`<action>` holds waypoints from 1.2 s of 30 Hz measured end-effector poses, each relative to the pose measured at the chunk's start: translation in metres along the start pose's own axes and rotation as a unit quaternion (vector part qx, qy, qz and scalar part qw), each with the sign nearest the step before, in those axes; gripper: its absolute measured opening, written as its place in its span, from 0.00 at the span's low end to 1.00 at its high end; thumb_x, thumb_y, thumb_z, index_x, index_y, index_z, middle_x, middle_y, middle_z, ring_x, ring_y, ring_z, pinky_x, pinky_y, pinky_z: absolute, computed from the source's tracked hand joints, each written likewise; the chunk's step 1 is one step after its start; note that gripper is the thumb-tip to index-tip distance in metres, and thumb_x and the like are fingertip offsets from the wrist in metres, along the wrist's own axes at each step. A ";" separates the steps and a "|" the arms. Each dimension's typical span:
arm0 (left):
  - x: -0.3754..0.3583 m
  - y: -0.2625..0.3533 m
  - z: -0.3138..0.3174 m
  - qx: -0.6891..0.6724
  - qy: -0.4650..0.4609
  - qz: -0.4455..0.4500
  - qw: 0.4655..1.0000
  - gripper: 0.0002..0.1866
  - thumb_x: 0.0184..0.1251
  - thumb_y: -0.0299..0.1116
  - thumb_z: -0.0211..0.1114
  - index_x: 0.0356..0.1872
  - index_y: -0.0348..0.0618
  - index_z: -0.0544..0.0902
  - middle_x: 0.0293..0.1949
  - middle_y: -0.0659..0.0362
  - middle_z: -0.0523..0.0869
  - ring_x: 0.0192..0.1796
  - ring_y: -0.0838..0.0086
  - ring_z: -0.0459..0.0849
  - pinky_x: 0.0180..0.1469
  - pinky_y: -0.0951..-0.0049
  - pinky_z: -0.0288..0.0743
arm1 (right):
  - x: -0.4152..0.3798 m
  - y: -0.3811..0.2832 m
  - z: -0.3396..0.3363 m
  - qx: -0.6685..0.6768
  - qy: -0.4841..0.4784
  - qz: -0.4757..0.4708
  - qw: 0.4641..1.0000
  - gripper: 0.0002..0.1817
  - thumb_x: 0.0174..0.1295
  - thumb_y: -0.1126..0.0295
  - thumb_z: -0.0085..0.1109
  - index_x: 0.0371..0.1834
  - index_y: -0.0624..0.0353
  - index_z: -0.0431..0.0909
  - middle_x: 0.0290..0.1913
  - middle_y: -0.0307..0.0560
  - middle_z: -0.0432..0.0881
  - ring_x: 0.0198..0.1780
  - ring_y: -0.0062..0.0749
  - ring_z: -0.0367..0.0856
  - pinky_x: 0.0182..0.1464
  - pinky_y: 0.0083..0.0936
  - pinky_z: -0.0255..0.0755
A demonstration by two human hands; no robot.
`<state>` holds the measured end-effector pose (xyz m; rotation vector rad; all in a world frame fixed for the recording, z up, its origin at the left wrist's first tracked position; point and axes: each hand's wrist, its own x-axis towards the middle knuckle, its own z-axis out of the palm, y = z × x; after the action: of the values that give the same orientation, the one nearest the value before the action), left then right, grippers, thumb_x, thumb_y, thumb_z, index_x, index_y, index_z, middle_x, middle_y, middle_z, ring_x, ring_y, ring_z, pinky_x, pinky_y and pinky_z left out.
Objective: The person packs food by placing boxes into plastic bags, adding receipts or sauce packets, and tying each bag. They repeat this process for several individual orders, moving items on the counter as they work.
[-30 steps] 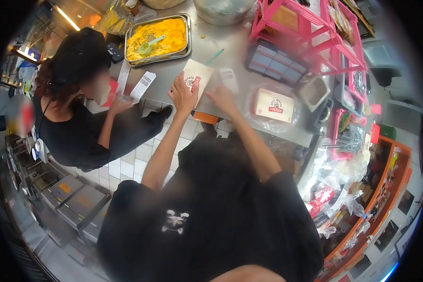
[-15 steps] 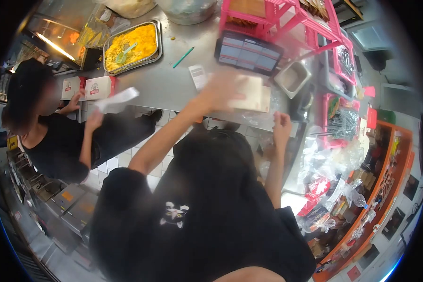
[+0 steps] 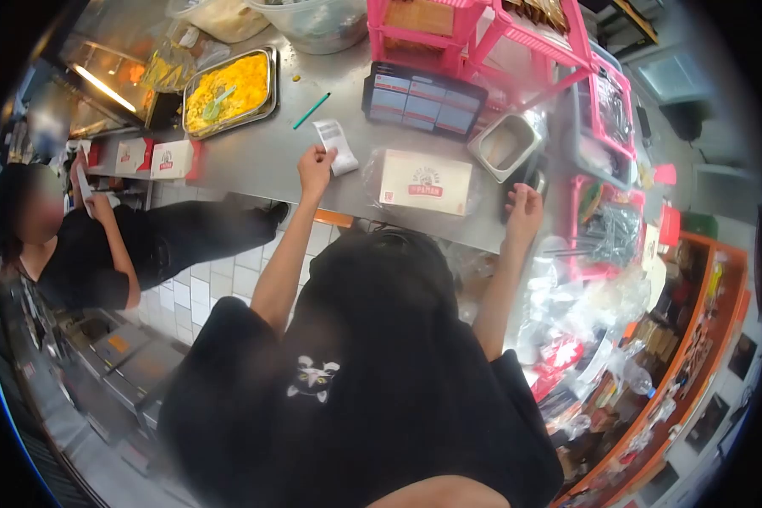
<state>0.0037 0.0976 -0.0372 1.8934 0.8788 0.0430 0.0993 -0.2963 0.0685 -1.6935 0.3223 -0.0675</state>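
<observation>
A printed receipt slip [image 3: 334, 146] is now pinched at its lower edge by the left hand [image 3: 316, 166] and lies tilted on the steel counter [image 3: 254, 152], just left of a branded white food box [image 3: 425, 182] that sits inside a clear plastic bag. Half a second earlier that box was held aloft in a blurred left hand above the counter; it has since been set down flat, logo upward, and the left hand has been transferred to the slip. The right hand [image 3: 523, 210] is seen loosely curled at the near counter edge, right of the box; whether anything is held in it cannot be told. It is judged that placement of the box is complete and that attention has been turned to the slip belonging with it. Beyond the box, a tablet screen [image 3: 423, 100] and a small empty steel container [image 3: 504, 142] are noted, with a pink rack [image 3: 516, 34] behind. Further left, a green pen [image 3: 311, 111] and a tray of yellow food [image 3: 227, 86] are recorded. At far left, two more boxes [image 3: 154, 158] are attended by a co-worker's hand [image 3: 102, 203].
</observation>
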 end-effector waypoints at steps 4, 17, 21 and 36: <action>-0.034 0.083 -0.027 -0.219 -0.018 0.004 0.976 0.17 0.76 0.39 0.57 0.58 0.40 0.72 0.43 0.56 0.85 0.30 0.79 0.83 0.30 0.75 0.76 | 0.011 -0.020 0.013 -0.058 -0.079 -0.113 0.989 0.13 0.69 0.63 0.60 0.47 0.61 0.80 0.41 0.40 0.83 0.41 0.23 0.78 0.45 0.20 0.71; -0.042 0.138 -0.034 -0.278 -0.019 0.085 0.957 0.13 0.80 0.36 0.50 0.53 0.38 0.74 0.45 0.56 0.84 0.42 0.77 0.82 0.47 0.73 0.75 | -0.060 -0.084 0.149 -0.016 -0.494 -0.080 0.865 0.18 0.60 0.63 0.70 0.49 0.61 0.81 0.47 0.44 0.85 0.40 0.24 0.81 0.45 0.24 0.76; -0.007 0.086 -0.005 -0.295 0.157 0.044 0.941 0.13 0.80 0.38 0.50 0.54 0.40 0.73 0.45 0.52 0.82 0.44 0.73 0.84 0.46 0.71 0.78 | -0.003 -0.073 0.088 -0.077 -0.347 -0.154 0.922 0.14 0.63 0.64 0.66 0.48 0.59 0.82 0.45 0.43 0.85 0.46 0.25 0.82 0.50 0.25 0.75; -0.051 0.009 0.031 -0.226 0.166 -0.050 0.958 0.19 0.75 0.46 0.58 0.55 0.42 0.77 0.44 0.57 0.86 0.37 0.75 0.85 0.38 0.76 0.76 | 0.379 0.086 -0.158 -0.546 0.062 -0.228 0.804 0.31 0.52 0.45 0.70 0.52 0.56 0.83 0.51 0.56 0.84 0.52 0.54 0.81 0.55 0.49 0.72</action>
<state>-0.0166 0.0414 -0.0284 1.4284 1.0842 0.4737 0.4118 -0.5530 -0.0452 -2.9114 0.0038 -0.4166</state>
